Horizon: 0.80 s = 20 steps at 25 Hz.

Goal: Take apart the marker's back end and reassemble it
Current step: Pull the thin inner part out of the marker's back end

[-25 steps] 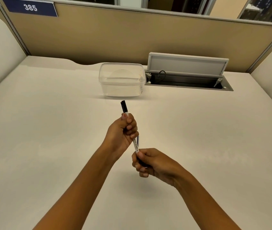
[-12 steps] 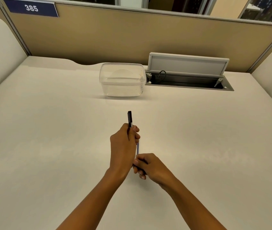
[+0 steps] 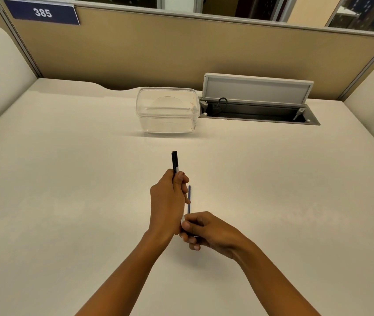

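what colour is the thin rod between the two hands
Blue; the thin rod shows best in the head view, just right of the left hand.

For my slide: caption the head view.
Left hand grips marker; right hand holds thin blue rod at its back end.

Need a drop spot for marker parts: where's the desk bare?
Bare to either side of the left hand and right hand. Crowded only at the back: clear plastic container beside open grey cable tray.

Hands I see: two, left hand [image 3: 166, 201] and right hand [image 3: 206, 229]
Markers: one marker [image 3: 175, 161]
Thin blue rods: one [image 3: 189, 197]
Clear containers: one [image 3: 167, 110]
Cable trays: one [image 3: 259, 110]
Number signs: one [image 3: 42, 13]
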### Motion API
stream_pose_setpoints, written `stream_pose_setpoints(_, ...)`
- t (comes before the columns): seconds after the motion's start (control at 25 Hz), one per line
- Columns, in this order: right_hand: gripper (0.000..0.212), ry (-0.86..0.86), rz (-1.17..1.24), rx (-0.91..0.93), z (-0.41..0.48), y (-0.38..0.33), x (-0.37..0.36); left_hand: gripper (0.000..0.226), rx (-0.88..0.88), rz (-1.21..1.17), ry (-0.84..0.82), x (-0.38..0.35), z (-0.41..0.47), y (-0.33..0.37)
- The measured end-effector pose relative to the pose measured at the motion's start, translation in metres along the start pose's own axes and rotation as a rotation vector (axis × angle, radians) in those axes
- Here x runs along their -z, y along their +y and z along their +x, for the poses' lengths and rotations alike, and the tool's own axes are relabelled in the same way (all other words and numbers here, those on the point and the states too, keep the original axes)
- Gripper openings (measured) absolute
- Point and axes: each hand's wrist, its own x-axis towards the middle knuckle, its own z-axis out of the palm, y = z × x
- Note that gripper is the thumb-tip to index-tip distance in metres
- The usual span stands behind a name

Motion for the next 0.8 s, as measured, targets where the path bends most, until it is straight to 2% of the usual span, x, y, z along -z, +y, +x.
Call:
stream_pose_setpoints(0.12, 0.027, -0.130, 0.133, -0.004, 0.000, 0.001, 0.005, 0.034, 0.067, -0.049, -0.032, -0.001, 0.004, 0.000)
stream_pose_setpoints(0.2, 0.029, -0.183, 0.144, -0.022, 0.002, 0.001, 0.005, 0.035, 0.136, -0.137, -0.077, -0.001, 0.008, -0.001)
stream_pose_setpoints(0.32, 0.033, -0.204, 0.109, -0.043, 0.002, -0.002, 0.000, 0.035, 0.139, -0.161, -0.100, -0.002, 0.008, 0.000)
stream_pose_setpoints(0.4, 0.036, -0.074, 0.026, -0.035, 0.003, -0.004, -0.008, 0.034, 0.112, -0.177, -0.019, -0.002, 0.007, 0.003)
stream_pose_setpoints(0.52, 0.037, 0.281, -0.359, 0.036, 0.007, -0.003, -0.028, 0.031, 0.076, -0.229, 0.126, -0.003, 0.003, 0.007)
stream_pose_setpoints(0.6, 0.029, 0.443, -0.544, 0.064, 0.011, 0.000, -0.040, 0.032, 0.041, -0.210, 0.150, -0.004, 0.002, 0.008)
stream_pose_setpoints(0.68, 0.031, 0.423, -0.458, 0.044, 0.011, 0.000, -0.042, 0.033, 0.038, -0.216, 0.063, -0.003, 0.007, 0.008)
stream_pose_setpoints(0.72, 0.036, 0.355, -0.332, 0.039, 0.008, -0.003, -0.039, 0.033, 0.071, -0.273, -0.043, 0.002, 0.012, 0.008)
stream_pose_setpoints(0.8, 0.039, 0.195, -0.090, 0.046, 0.001, -0.007, -0.029, 0.034, 0.172, -0.397, -0.354, 0.014, 0.021, 0.006)
